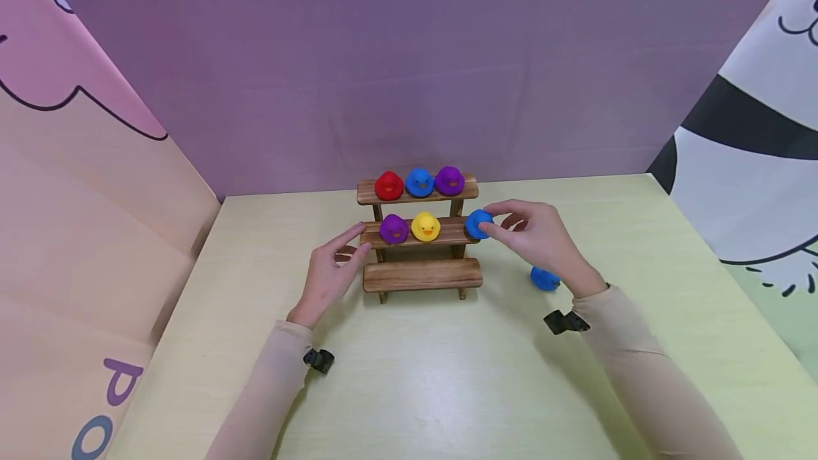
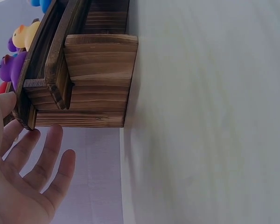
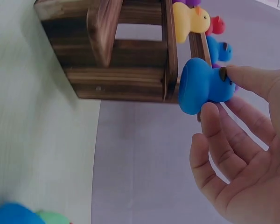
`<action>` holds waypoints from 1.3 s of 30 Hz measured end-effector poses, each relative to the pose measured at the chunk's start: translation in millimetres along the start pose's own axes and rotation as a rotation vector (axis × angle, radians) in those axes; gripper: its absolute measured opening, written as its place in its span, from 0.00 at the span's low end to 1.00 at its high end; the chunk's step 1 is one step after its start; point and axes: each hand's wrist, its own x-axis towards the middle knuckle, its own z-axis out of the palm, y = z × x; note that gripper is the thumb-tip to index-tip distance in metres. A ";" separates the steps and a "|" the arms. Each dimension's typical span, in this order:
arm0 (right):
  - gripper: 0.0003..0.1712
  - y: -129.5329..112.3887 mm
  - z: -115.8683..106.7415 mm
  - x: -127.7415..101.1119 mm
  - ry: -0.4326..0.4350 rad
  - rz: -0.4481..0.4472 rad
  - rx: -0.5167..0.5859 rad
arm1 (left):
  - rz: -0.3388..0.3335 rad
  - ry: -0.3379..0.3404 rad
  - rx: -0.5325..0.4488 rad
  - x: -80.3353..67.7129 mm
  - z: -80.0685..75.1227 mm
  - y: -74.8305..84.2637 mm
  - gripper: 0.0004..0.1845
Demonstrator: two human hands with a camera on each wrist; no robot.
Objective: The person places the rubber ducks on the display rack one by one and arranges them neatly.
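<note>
A three-tier wooden stand (image 1: 422,275) stands on the table. My left hand (image 1: 328,279) holds the left end of its middle tier, thumb at the front edge and index finger at the back; the other fingers spread out loosely in the left wrist view. My right hand (image 1: 540,233) pinches a blue rubber duck (image 3: 203,86) between thumb and fingers at the right end of that tier. On the same tier sit a purple duck (image 1: 393,230) and a yellow duck (image 1: 425,227). The top tier bears a red duck (image 1: 388,186), a blue duck (image 1: 420,182) and a purple duck (image 1: 449,181).
Another blue duck (image 1: 544,279) lies on the table below my right forearm. Beside it in the right wrist view is a green object (image 3: 53,217), partly cut off. A purple backdrop (image 1: 409,69) rises behind the table (image 1: 434,375), with printed panels at both sides.
</note>
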 end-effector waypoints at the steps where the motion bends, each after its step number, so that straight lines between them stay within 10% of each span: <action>1: 0.22 -1.6 2.0 0.8 -0.002 -0.003 0.003 | 0.000 -0.001 -0.004 0.0 0.2 0.3 0.24; 39: 0.21 -11.8 24.7 12.3 -0.049 -0.035 0.021 | 0.038 0.023 -0.013 0.5 0.7 -3.0 0.24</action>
